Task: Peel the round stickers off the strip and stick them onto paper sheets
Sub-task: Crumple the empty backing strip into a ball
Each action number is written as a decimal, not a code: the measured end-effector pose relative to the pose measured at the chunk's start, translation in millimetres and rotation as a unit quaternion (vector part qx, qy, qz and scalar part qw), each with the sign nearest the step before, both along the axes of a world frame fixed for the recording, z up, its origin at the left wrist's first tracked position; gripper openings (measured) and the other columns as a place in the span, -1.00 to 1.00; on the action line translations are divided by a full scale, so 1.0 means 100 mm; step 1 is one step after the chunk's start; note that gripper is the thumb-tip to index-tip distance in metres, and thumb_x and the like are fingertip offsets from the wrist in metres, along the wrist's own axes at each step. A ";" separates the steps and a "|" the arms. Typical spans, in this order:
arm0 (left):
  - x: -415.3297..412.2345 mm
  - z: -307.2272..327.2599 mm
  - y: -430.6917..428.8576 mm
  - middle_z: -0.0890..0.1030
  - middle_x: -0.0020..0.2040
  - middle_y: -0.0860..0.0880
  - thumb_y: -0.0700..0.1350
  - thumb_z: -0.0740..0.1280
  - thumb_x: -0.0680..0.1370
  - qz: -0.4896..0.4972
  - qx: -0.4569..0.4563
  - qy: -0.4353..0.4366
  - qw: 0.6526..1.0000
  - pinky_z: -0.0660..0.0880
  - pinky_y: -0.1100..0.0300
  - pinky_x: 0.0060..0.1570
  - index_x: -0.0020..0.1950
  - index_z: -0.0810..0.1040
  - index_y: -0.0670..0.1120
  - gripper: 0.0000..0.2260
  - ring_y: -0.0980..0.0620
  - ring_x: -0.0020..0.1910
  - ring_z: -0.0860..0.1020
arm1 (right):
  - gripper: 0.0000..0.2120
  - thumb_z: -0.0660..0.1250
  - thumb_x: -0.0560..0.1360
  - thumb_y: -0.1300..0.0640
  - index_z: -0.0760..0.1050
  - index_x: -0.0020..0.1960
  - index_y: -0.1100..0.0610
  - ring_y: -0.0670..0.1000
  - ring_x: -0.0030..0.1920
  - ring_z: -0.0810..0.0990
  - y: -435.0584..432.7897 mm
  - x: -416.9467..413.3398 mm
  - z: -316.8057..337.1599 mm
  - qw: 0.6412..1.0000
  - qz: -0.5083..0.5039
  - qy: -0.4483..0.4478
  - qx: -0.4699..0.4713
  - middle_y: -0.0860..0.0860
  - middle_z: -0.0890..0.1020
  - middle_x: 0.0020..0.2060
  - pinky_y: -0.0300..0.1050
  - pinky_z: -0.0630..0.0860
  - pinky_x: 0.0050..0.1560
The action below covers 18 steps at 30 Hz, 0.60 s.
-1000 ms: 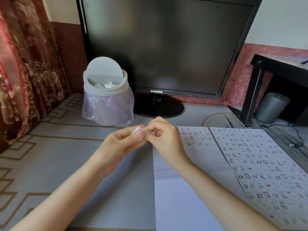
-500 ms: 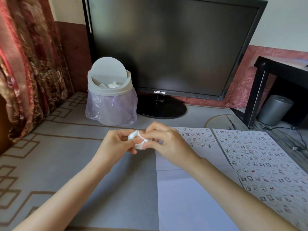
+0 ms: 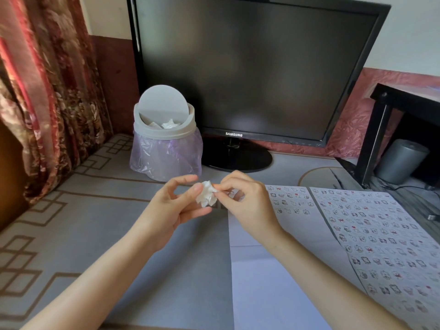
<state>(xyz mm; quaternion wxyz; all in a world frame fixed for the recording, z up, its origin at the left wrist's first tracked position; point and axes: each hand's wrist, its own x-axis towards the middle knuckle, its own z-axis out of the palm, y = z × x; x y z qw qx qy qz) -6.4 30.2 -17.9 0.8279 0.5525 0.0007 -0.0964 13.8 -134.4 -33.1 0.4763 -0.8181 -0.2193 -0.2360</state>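
Strip wad point(image 3: 206, 194): crumpled white, frame centre
Left hand point(image 3: 171, 206): fingers curled round it
Right hand point(image 3: 247, 203): fingers pinching it

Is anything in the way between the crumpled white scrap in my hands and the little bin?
Nothing visible. The crumpled scrap, held by left hand and right hand, faces bare table up to the bin, whose lid is tilted open.
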 end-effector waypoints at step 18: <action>0.01 0.04 -0.19 0.69 -0.26 -0.11 -0.19 0.38 0.50 0.127 -0.032 0.018 0.991 0.58 0.32 -0.28 -0.04 0.61 -0.21 -0.89 0.04 -0.30 0.67 | -0.66 0.47 0.38 0.20 0.60 0.15 0.12 -0.15 -0.27 0.43 0.33 -0.07 -0.08 0.998 -0.047 -0.028 0.028 -0.07 0.40 -0.20 -0.33 0.42 -0.22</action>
